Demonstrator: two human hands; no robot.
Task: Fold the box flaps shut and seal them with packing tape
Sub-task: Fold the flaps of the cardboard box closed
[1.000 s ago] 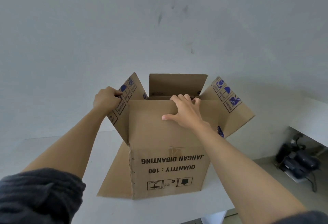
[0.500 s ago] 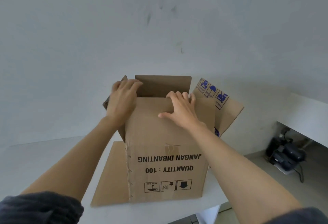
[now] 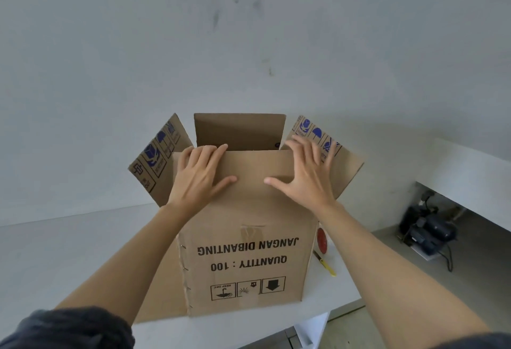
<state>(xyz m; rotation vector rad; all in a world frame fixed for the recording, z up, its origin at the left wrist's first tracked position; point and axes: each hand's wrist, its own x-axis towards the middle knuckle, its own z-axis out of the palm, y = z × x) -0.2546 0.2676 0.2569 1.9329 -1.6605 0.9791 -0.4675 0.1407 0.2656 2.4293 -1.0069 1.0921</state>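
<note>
A brown cardboard box [image 3: 246, 263] stands on the white table [image 3: 55, 252], its black print upside down to me. My left hand [image 3: 197, 174] and my right hand [image 3: 307, 174] both lie flat on the near top flap [image 3: 257, 166], fingers spread, pressing it. The left flap [image 3: 156, 157], the far flap [image 3: 239, 130] and the right flap [image 3: 343, 160] stand up. A red roll of packing tape [image 3: 322, 239] peeks out right of the box, mostly hidden by it and my right forearm.
A yellow utility knife [image 3: 326, 264] lies on the table beside the tape. A grey wall rises close behind the box. On the floor at the right sits a dark machine with a cable [image 3: 427, 234]. The table's front edge runs just below the box.
My left hand left the left flap and came onto the near flap. My right hand slid rightward along that flap. The left flap has swung back up and outward.
</note>
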